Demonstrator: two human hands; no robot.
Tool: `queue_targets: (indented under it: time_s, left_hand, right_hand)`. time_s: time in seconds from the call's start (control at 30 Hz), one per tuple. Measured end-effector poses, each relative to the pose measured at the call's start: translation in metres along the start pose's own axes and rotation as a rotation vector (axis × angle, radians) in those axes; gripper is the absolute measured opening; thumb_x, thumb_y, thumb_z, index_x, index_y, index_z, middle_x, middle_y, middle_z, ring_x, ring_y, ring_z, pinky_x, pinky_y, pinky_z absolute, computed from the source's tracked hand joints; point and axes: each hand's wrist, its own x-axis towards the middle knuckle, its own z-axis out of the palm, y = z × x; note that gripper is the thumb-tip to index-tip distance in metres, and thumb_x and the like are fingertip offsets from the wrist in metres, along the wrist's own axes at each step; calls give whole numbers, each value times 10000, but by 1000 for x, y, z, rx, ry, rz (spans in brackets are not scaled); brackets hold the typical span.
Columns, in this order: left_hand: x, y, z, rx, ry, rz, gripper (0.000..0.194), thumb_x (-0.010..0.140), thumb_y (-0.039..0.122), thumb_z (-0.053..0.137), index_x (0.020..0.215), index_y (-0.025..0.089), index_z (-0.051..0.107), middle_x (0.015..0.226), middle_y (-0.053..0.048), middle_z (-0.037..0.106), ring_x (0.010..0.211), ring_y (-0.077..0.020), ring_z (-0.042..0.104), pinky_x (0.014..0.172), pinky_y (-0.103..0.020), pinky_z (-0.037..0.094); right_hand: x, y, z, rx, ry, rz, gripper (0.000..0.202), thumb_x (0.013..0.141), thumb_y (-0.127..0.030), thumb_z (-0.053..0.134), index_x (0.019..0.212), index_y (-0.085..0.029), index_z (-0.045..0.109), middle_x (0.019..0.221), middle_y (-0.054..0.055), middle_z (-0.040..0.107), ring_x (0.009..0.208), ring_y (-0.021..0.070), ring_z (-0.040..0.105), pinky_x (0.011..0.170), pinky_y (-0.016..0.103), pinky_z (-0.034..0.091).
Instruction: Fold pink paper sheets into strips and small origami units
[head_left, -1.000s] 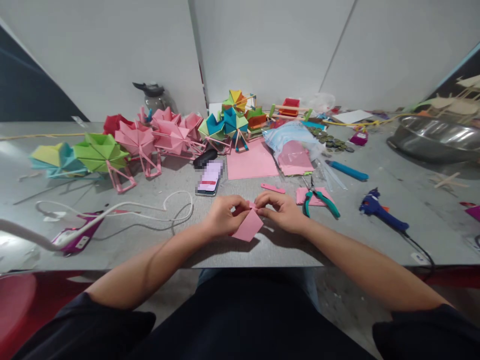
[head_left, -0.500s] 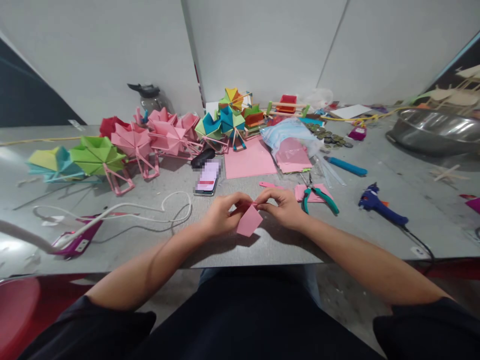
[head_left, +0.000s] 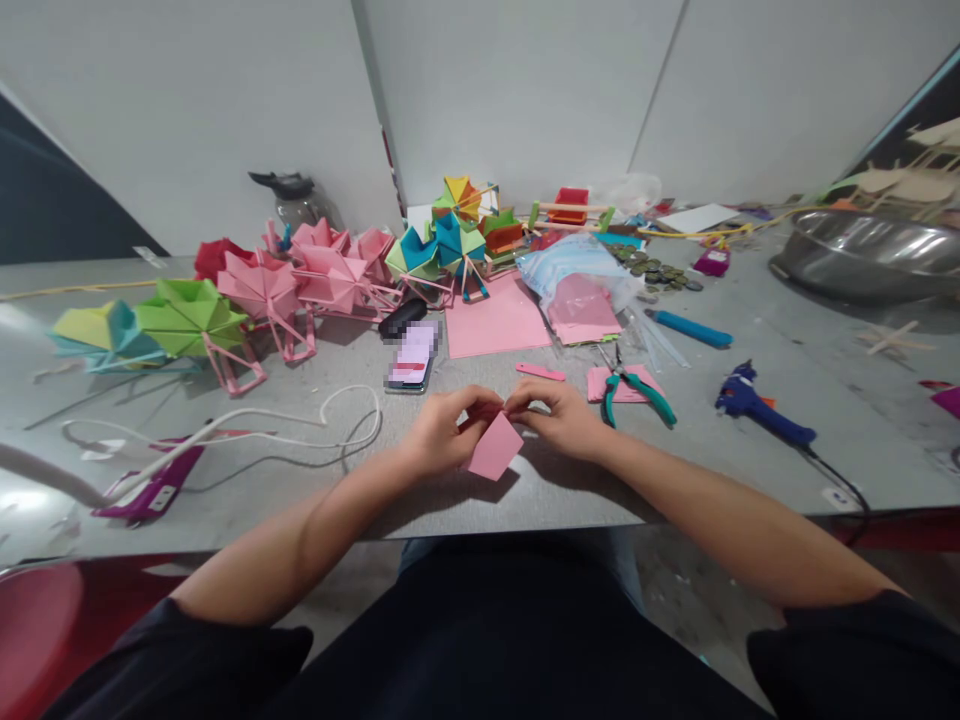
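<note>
Between my hands is a small pink paper piece, its pointed lower part hanging free over the table. My left hand pinches it at the upper left. The fingertips of my right hand are closed on its top corner, close to the left fingertips. Just beyond lies a flat pink strip. Teal-handled pliers rest on pink paper squares to the right. A large pink sheet lies farther back.
Folded paper models line the back left. A phone and white cable lie left, with a purple power strip. To the right are a blue glue gun, a blue cutter and a steel bowl.
The pink paper piece has tilted slightly and hangs a little lower to the left. Both hands keep nearly the same place; the view has shifted slightly.
</note>
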Motion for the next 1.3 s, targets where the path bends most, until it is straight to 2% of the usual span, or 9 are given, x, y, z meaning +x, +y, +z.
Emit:
queue_targets:
  time_s: [0.1, 0.3, 0.4, 0.53, 0.67, 0.83, 1.0, 1.2, 1.3]
  left_hand:
    - [1, 0, 1, -11, 7, 19, 198, 960, 153, 636, 1124, 205, 734, 1002, -52, 816, 838, -165, 741, 761, -280, 571]
    - [1, 3, -2, -10, 16, 9, 216, 1001, 184, 614, 1181, 216, 729, 1029, -56, 817, 888, -178, 759, 814, -308, 589]
    - [1, 6, -5, -35, -4, -31, 247, 1024, 233, 603, 1234, 204, 729, 1009, -59, 826, 877, -186, 762, 821, -329, 605]
    - [2, 10, -5, -29, 6, -46, 201, 993, 294, 672, 1132, 189, 772, 997, -75, 841, 816, -188, 756, 782, -335, 616]
    - [0, 10, 1, 0, 36, -62, 229, 980, 283, 691, 1174, 194, 774, 923, -58, 843, 763, -184, 761, 761, -327, 615]
    - [1, 8, 0, -57, -53, -64, 271, 982, 217, 647, 1221, 190, 774, 976, -67, 844, 829, -186, 776, 782, -313, 620]
    - [4, 5, -6, -147, -139, 92, 300, 979, 129, 599, 1212, 210, 770, 1088, -80, 817, 954, -190, 762, 885, -340, 623]
    - [5, -1, -7, 13, 1, 317, 20, 986, 224, 745, 1006, 221, 748, 1189, -117, 732, 1087, -228, 721, 964, -403, 612]
    - [4, -2, -8, 53, 23, 339, 37, 1008, 217, 707, 975, 213, 724, 1193, -120, 769, 1097, -224, 743, 970, -402, 615]
  right_hand:
    - [-1, 2, 2, 2, 40, 15, 100, 887, -225, 717, 873, -271, 806, 867, 31, 758, 810, 215, 691, 818, 403, 598]
    - [-1, 2, 1, 4, 90, 76, 195, 886, -283, 782, 1078, -275, 819, 829, 28, 770, 792, 222, 704, 759, 389, 595]
    - [-1, 1, 1, -9, 80, 68, 152, 893, -287, 771, 1030, -266, 832, 886, 47, 791, 829, 231, 718, 768, 394, 594]
    - [-1, -4, 1, -33, 61, 35, 71, 918, -308, 752, 911, -265, 807, 845, 37, 771, 799, 226, 702, 768, 394, 577]
    - [0, -10, 2, -78, 7, 22, 201, 970, -365, 714, 796, -267, 740, 755, 15, 711, 729, 210, 638, 763, 399, 553]
    - [1, -9, 1, -84, -45, 40, 323, 987, -503, 717, 764, -270, 696, 742, 14, 661, 723, 206, 586, 741, 384, 524]
    - [2, -2, -4, 106, -77, 142, 422, 927, -638, 774, 792, -245, 700, 719, 6, 628, 668, 178, 548, 646, 333, 474]
    - [3, 4, 4, 319, -74, 234, 498, 789, -668, 906, 972, -242, 724, 813, -3, 705, 692, 164, 630, 630, 295, 513]
    - [4, 6, 1, 359, -26, 254, 594, 860, -813, 754, 1033, -247, 715, 861, 33, 736, 729, 195, 687, 636, 320, 554]
